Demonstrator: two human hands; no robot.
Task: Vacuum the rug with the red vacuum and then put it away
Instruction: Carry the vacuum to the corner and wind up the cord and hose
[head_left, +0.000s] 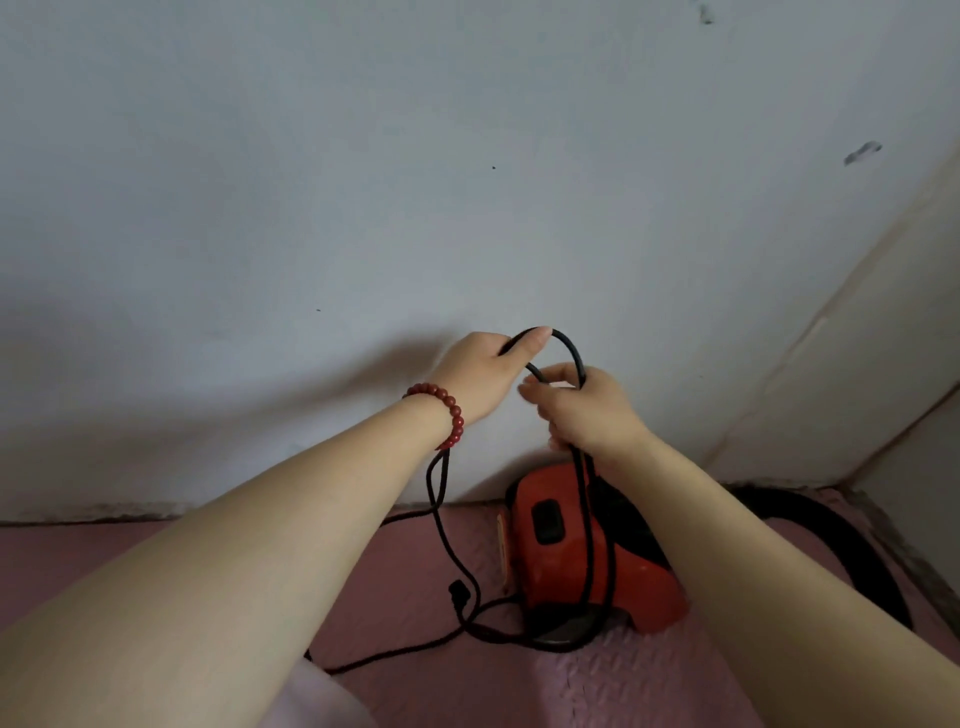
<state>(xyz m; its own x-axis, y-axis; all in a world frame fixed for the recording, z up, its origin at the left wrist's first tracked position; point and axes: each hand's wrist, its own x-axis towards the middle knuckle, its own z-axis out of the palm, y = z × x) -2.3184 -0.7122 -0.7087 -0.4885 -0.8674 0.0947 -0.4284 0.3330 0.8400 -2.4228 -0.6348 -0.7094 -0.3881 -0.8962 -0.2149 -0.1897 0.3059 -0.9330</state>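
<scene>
- Two bare arms reach forward and up toward the white wall (363, 182), hands close together in front of it.
- The left hand (480, 376), a red bead bracelet (441, 410) on its wrist, has its grip clamped on the black cord (569, 345), thumb laid along the top of the loop.
- The right hand (582, 410), just beside and slightly lower, has its grip closed round gathered strands of the same cord; fingers curl toward the left hand.
- Between the two grips the cord arches in a short loop above the right hand.
- Below the right grip, strands hang down across the red vacuum (566, 540), which sits on the pink mat (545, 686) against the wall.
- Below the left grip, a strand drops past the wrist to the mat, where the plug (460, 595) lies left of the vacuum.
- A black hose (857, 540) curves on the mat, right of the vacuum.
</scene>
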